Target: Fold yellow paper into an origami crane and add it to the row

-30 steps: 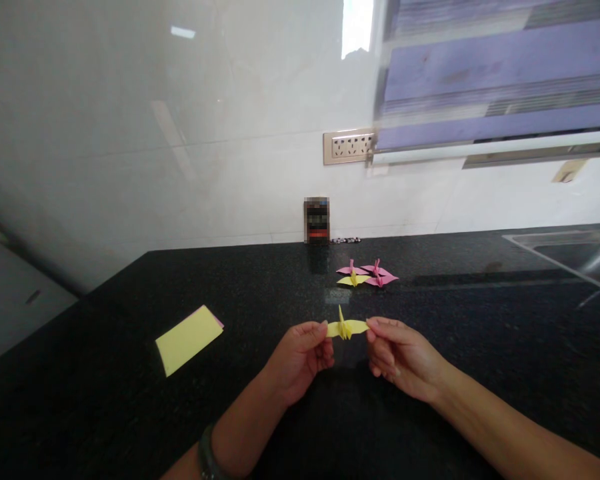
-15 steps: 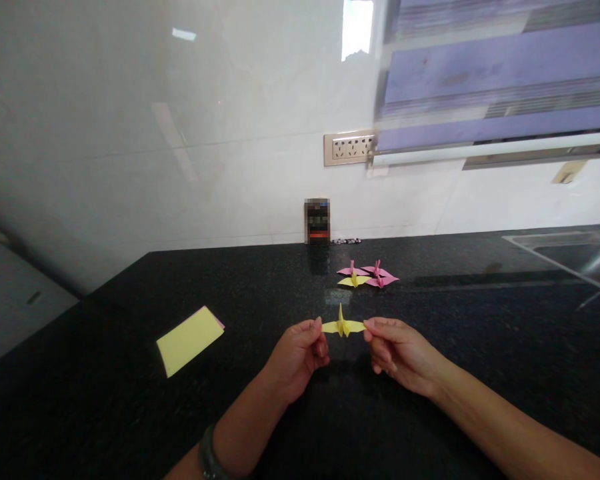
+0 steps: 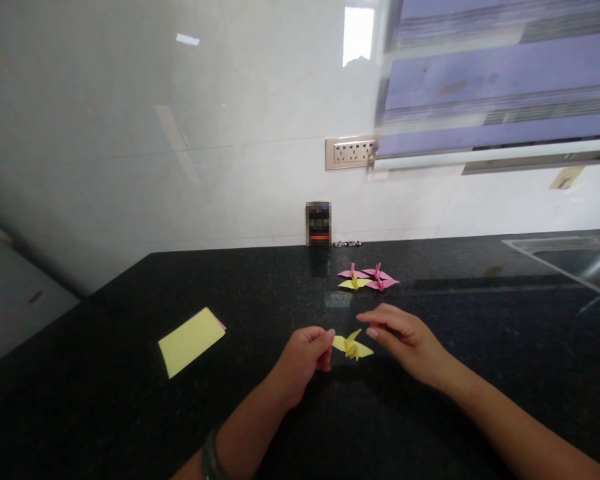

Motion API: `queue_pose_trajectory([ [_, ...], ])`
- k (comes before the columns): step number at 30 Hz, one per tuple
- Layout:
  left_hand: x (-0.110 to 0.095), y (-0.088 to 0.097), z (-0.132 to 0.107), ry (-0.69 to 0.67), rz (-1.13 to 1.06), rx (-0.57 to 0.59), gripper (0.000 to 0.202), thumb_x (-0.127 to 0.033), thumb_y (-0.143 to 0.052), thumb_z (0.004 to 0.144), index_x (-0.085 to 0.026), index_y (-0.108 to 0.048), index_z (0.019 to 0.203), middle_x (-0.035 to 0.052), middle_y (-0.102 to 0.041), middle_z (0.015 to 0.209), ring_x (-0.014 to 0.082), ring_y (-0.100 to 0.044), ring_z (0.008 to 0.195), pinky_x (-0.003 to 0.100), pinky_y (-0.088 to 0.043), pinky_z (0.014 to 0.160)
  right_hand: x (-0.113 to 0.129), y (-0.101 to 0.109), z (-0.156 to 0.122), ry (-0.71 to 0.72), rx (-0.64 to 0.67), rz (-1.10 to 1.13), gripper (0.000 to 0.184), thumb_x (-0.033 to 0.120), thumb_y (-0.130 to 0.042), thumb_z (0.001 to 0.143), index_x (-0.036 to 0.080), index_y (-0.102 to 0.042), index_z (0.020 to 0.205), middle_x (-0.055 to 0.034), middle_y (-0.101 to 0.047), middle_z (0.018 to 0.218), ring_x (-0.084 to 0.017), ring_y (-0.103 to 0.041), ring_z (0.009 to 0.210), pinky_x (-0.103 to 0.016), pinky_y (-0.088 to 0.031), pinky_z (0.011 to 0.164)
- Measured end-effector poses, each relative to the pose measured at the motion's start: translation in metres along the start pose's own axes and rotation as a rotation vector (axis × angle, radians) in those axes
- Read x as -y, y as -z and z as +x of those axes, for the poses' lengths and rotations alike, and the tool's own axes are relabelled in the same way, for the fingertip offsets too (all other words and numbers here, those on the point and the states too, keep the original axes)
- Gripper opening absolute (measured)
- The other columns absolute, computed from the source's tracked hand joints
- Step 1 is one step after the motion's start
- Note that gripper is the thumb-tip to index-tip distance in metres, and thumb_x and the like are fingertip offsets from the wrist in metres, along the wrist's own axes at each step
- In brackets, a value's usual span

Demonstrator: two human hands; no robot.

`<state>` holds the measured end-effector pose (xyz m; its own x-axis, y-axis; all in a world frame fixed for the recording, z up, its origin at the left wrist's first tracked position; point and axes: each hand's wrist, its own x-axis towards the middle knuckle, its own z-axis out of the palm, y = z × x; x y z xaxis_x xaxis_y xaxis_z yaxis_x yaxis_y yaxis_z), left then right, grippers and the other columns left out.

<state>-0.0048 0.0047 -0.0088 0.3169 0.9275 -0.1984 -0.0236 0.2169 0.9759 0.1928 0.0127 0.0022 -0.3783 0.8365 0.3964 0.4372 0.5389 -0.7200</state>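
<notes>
A small yellow paper crane (image 3: 353, 345) hangs just above the black countertop (image 3: 130, 413), tilted down to the right. My left hand (image 3: 303, 360) pinches its left wing tip. My right hand (image 3: 405, 339) hovers over the crane's right wing with fingers spread and loose, holding nothing. Farther back stand three finished cranes: a small yellow one (image 3: 354, 283) and two pink ones (image 3: 380, 280) close together.
A stack of yellow and pink paper sheets (image 3: 190, 340) lies at the left on the counter. A small dark box (image 3: 318, 224) leans against the white wall. A steel sink (image 3: 575, 257) sits at the far right. A socket strip (image 3: 350, 153) is on the wall.
My right hand let go of the crane's right wing and lifted slightly. The crane dropped lower and tilted, held only by my left hand.
</notes>
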Motion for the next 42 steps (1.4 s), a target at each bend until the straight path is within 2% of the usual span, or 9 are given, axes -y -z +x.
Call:
queue_pose_trajectory([
  [2,0.0,0.0,0.0,0.014,-0.004,0.025,0.033,-0.041,-0.047,0.073,-0.014,-0.045,0.054,-0.0033,-0.042,0.048,0.0077,-0.039,0.045,0.021,-0.032,0.048,0.006,0.0,-0.001,0.069,0.082,-0.028,0.023,0.02,-0.046,0.081,0.022,-0.057,0.1,-0.0031,-0.056,0.079,-0.013,-0.052,0.074,-0.025,-0.041,0.067],
  [4,0.001,0.0,0.0,0.025,-0.007,0.044,0.033,-0.041,-0.047,0.073,-0.014,-0.045,0.055,-0.0033,-0.042,0.048,0.0076,-0.039,0.044,0.021,-0.031,0.048,0.01,-0.001,-0.003,0.08,0.122,-0.031,0.021,0.019,-0.046,0.081,0.02,-0.057,0.098,-0.0029,-0.056,0.078,-0.013,-0.053,0.073,-0.024,-0.041,0.066],
  [8,0.002,0.0,0.0,0.04,-0.021,0.067,0.032,-0.041,-0.047,0.073,-0.014,-0.045,0.055,-0.0032,-0.042,0.049,0.0075,-0.039,0.044,0.021,-0.032,0.048,0.013,-0.004,-0.004,0.019,0.136,-0.035,0.012,0.019,-0.048,0.08,0.017,-0.058,0.085,-0.0024,-0.055,0.075,-0.012,-0.052,0.069,-0.022,-0.041,0.062],
  [13,0.002,0.0,0.001,0.044,-0.027,0.083,0.034,-0.042,-0.046,0.073,-0.014,-0.044,0.053,-0.0032,-0.041,0.047,0.0074,-0.038,0.043,0.022,-0.032,0.048,0.016,-0.004,-0.003,-0.022,0.135,-0.01,0.011,0.016,-0.048,0.08,0.018,-0.058,0.083,-0.0014,-0.057,0.075,-0.011,-0.053,0.069,-0.022,-0.041,0.062],
  [17,0.002,0.001,0.003,0.059,-0.05,0.028,0.036,-0.044,-0.045,0.073,-0.014,-0.045,0.053,-0.0031,-0.042,0.047,0.0075,-0.038,0.042,0.022,-0.033,0.047,0.015,-0.004,-0.002,-0.066,0.128,-0.019,0.012,0.018,-0.048,0.08,0.017,-0.059,0.075,-0.0004,-0.058,0.07,-0.011,-0.054,0.066,-0.021,-0.04,0.06],
  [23,0.002,0.008,0.008,0.08,-0.158,-0.16,0.036,-0.047,-0.042,0.074,-0.015,-0.046,0.058,-0.0036,-0.041,0.048,0.0078,-0.039,0.045,0.021,-0.034,0.047,0.01,-0.005,0.001,-0.15,0.063,-0.041,0.012,0.02,-0.05,0.078,0.017,-0.059,0.071,-0.0003,-0.059,0.067,-0.012,-0.054,0.062,-0.022,-0.04,0.057],
  [27,0.0,0.013,0.01,0.04,-0.209,-0.233,0.034,-0.046,-0.045,0.073,-0.015,-0.045,0.058,-0.0036,-0.041,0.051,0.0074,-0.038,0.046,0.021,-0.035,0.047,0.005,-0.005,0.001,-0.194,0.018,-0.043,0.012,0.022,-0.05,0.076,0.017,-0.06,0.07,-0.0007,-0.059,0.066,-0.013,-0.054,0.061,-0.023,-0.041,0.057],
  [35,-0.002,0.014,0.011,0.038,-0.221,-0.27,0.034,-0.046,-0.047,0.071,-0.015,-0.045,0.057,-0.0041,-0.041,0.05,0.0073,-0.038,0.046,0.02,-0.034,0.047,-0.014,0.004,0.011,-0.335,-0.15,0.018,0.015,0.028,-0.05,0.075,0.016,-0.059,0.073,0.0004,-0.055,0.06,-0.011,-0.049,0.054,-0.021,-0.039,0.049],
  [42,-0.01,0.01,0.005,0.048,-0.217,-0.243,0.035,-0.047,-0.047,0.071,-0.015,-0.045,0.056,-0.0038,-0.041,0.049,0.0072,-0.038,0.045,0.02,-0.033,0.047,-0.01,0.02,0.034,-0.28,-0.094,-0.043,0.015,0.026,-0.049,0.075,0.015,-0.059,0.073,0.0012,-0.055,0.06,-0.011,-0.049,0.053,-0.021,-0.039,0.049],
])
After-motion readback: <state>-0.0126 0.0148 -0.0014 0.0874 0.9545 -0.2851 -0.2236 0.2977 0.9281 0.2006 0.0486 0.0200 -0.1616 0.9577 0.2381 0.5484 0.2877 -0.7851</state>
